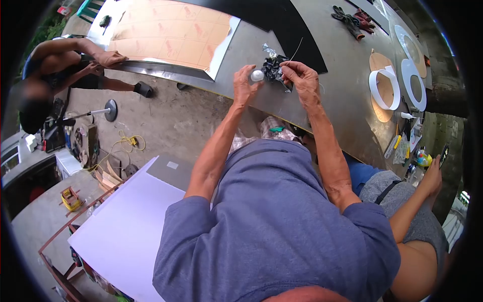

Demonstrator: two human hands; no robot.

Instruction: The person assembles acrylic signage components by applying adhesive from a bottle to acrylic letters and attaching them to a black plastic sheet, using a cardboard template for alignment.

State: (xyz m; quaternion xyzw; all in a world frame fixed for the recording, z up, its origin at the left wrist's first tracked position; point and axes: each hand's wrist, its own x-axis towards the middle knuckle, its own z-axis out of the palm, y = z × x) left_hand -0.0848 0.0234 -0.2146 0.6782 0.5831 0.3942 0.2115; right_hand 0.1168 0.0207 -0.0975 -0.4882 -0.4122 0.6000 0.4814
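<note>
My left hand (244,86) is closed around a small, round, whitish, shiny object (257,75), seemingly end-on, whose kind I cannot make out. Close by, my right hand (304,84) pinches a thin dark stick or wire (298,49) that points up and away from me. Between the two hands, a crumpled black and silver wrapper (273,68) lies on the grey table (347,90). The right fingertips are at the wrapper's edge; whether they also touch it cannot be told.
To the left, a person's hand (111,59) rests on a board edge beside a brown printed sheet (171,38). White rings (385,88), gloves (347,21) and several small tools are on the table's right side. A seated person (417,201) holds a phone. A white panel (126,221) lies behind me.
</note>
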